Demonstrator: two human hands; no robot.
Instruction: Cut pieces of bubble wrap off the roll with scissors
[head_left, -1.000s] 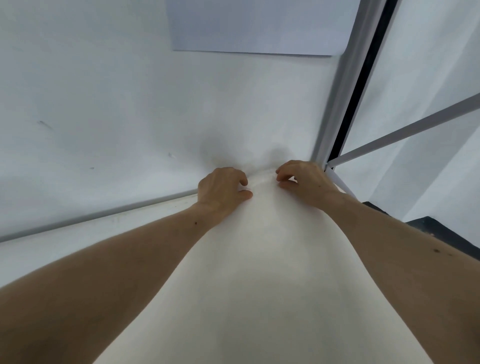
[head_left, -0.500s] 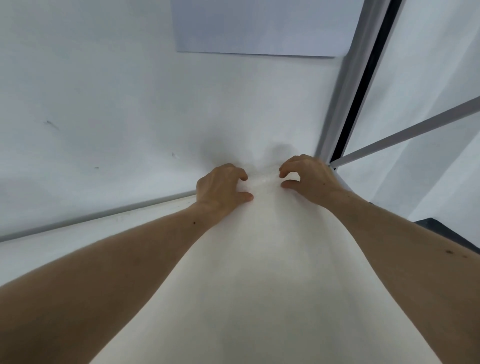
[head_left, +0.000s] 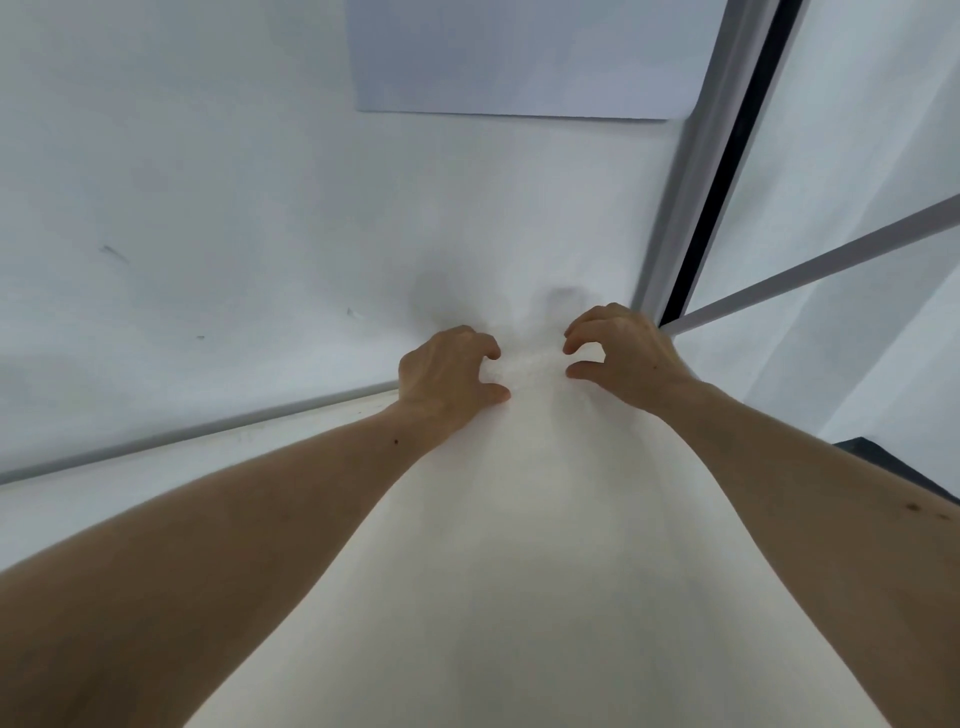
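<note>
A wide white sheet of bubble wrap (head_left: 535, 545) runs away from me between my forearms, and its surface looks smooth and blurred. My left hand (head_left: 447, 379) grips its far end, fingers curled over the edge and thumb pressed on top. My right hand (head_left: 618, 358) holds the same end a little to the right, in a looser pinch with a gap between forefinger and thumb. The wrap bunches into small wrinkles between the two hands. No scissors are in view, and the roll itself is hidden.
A white wall (head_left: 234, 208) stands straight ahead with a pale sheet of paper (head_left: 519, 52) fixed high on it. A grey ledge (head_left: 208, 431) runs along its foot. A grey frame post (head_left: 691, 156) and a slanting bar (head_left: 831, 254) close off the right side.
Both hands have moved slightly up and away from me with the end of the wrap. The right hand's forefinger and thumb have spread further apart.
</note>
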